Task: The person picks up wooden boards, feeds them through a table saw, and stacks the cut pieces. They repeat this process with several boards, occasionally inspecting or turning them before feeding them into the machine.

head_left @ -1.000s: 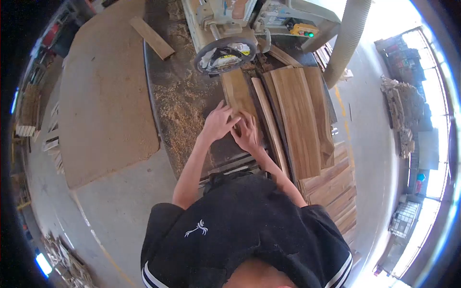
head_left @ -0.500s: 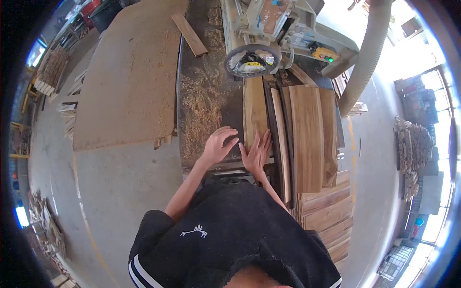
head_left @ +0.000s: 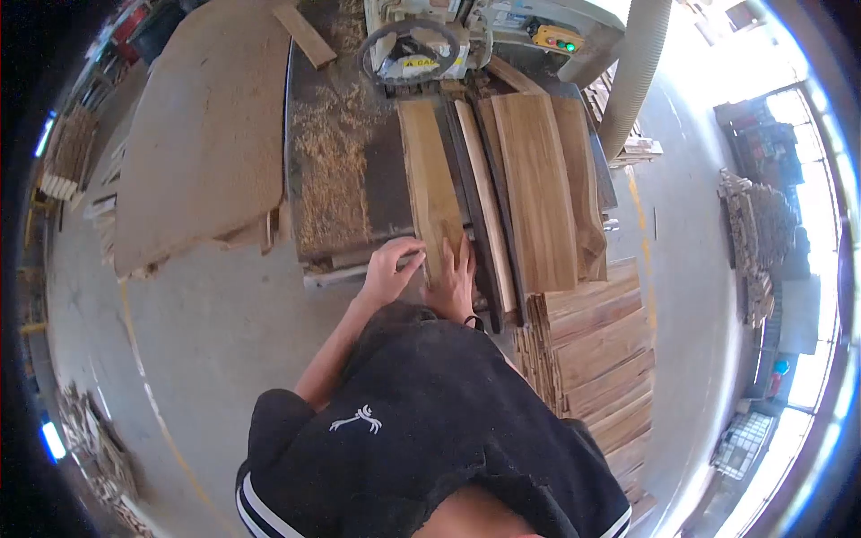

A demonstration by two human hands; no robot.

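Note:
A light wooden board (head_left: 430, 170) lies lengthwise on the dark saw table, its far end just short of the machine. My right hand (head_left: 453, 285) grips its near end, fingers spread over the top face and thumb by the left edge. Whether the thumb reaches underneath is hidden. Close to the board's left edge is my left hand (head_left: 391, 272), its fingers curved and apart from the thumb, with nothing visible between them. To the right, a dark fence (head_left: 477, 224) runs alongside, with a narrow wood strip (head_left: 489, 202) on it.
Ahead stands the machine with a handwheel (head_left: 410, 52), a yellow control box (head_left: 557, 40) and a thick hose (head_left: 635, 81). Wide boards (head_left: 535, 193) lie right of the fence. Sawdust (head_left: 332, 170) and an offcut (head_left: 305, 36) lie left. Stacked planks (head_left: 601, 359) stand at the lower right.
The board has come back toward me, and its far end now shows clear of the machine. My right hand moved back with it. My left hand stays beside it, fingers more curled.

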